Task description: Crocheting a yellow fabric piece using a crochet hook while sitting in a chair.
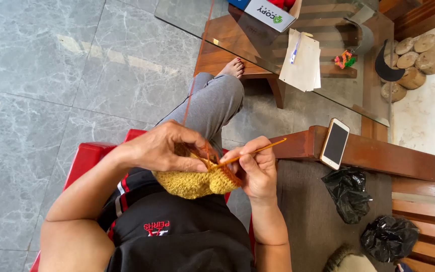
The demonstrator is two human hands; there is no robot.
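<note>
On glass table (pixel 212 22): white rectangular box (pixel 270 13) beside white papers (pixel 302 60).

Floor (pixel 41 75): large grey marbled tiles, pale seams, soft daylight. Glass-topped table (pixel 227 20) on a brown wooden frame, upper centre. Red plastic chair (pixel 89 153), lower left. Brown wooden bench arm (pixel 378 156), right; slatted wooden seat (pixel 424 211) beside it. Grey mat (pixel 303 201) below. Rough whitish wall (pixel 429 116), far right.

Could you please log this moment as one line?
left hand: holds yellow crochet piece | right hand: holds crochet hook | orange yarn: taut upward
</note>
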